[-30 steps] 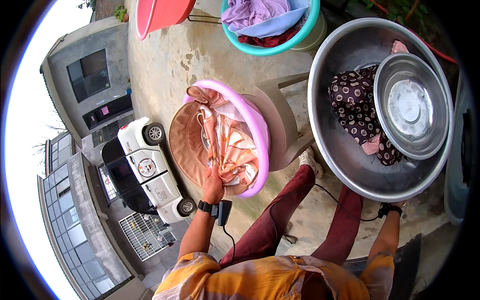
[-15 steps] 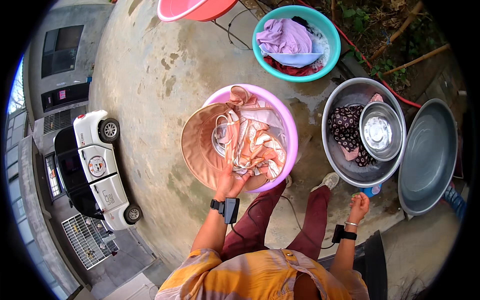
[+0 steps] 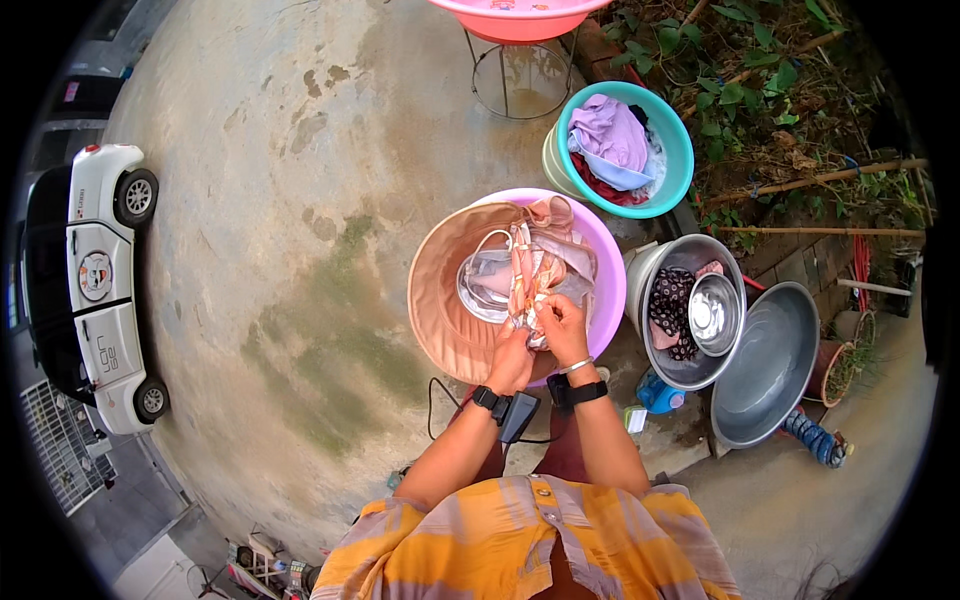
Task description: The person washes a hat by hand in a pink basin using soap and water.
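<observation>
Cloth matt, plastic smooth, metal bright

Clock centred on lilac washbasin [image 3: 610, 290]: smooth plastic. Striped garment [image 3: 525, 268]: crumpled cloth. 9 o'clock, tan ribbed shell [image 3: 440, 300]: matt; cloth or plastic, cannot tell. 1 o'clock, teal washbasin [image 3: 683, 150]: smooth plastic. 3 o'clock, small bowl [image 3: 713, 316]: glossy metal; larger basin [image 3: 688, 375] around it: duller metal. Concrete ground [image 3: 230, 210]: rough, matt.

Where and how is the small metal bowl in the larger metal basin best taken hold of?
Probably pinch the small metal bowl by its left rim, thumb inside, coming from above and left with the right hand. Its open side faces up; that rim lies beside the dark patterned cloth, while its right side sits close to the wall of the larger metal basin.
</observation>
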Available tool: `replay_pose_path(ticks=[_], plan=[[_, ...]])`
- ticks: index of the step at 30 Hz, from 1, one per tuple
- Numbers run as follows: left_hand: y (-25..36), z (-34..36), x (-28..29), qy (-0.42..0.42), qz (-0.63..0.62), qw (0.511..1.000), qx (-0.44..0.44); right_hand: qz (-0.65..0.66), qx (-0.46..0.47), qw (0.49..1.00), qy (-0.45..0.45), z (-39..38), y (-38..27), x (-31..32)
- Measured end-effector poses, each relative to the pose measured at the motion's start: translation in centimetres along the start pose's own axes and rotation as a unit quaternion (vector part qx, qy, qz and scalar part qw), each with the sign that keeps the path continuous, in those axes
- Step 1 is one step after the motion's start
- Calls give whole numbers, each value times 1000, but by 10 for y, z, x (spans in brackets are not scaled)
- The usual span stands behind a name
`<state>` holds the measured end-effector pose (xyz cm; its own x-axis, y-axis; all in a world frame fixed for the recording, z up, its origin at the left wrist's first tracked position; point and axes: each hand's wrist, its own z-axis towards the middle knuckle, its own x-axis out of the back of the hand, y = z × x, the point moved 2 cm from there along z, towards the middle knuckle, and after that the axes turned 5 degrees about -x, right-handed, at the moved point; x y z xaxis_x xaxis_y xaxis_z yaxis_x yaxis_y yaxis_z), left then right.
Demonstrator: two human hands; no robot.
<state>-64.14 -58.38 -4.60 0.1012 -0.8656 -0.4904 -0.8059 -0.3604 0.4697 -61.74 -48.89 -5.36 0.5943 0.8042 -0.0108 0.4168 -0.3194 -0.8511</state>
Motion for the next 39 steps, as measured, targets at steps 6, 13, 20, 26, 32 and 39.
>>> replay_pose_path(ticks=[6,13,20,26,32,39], plan=[[34,19,30,-25,-92,995,-31,-191,183,964,-19,-29,-37,-69],[23,14,30,-104,-213,970,58,-292,130,948,5,35,-38,-64],[58,36,25,11,-110,985,129,-244,126,941,-199,-35,-40,-67],[11,13,-8,-67,-101,992,18,-241,128,952,-137,34,-12,-34],[12,49,8,10,-36,999,13,-174,56,966,-184,-10,-12,-34],[-3,36,-29,-35,-44,998,-24,-137,67,980,-124,68,22,-12]])
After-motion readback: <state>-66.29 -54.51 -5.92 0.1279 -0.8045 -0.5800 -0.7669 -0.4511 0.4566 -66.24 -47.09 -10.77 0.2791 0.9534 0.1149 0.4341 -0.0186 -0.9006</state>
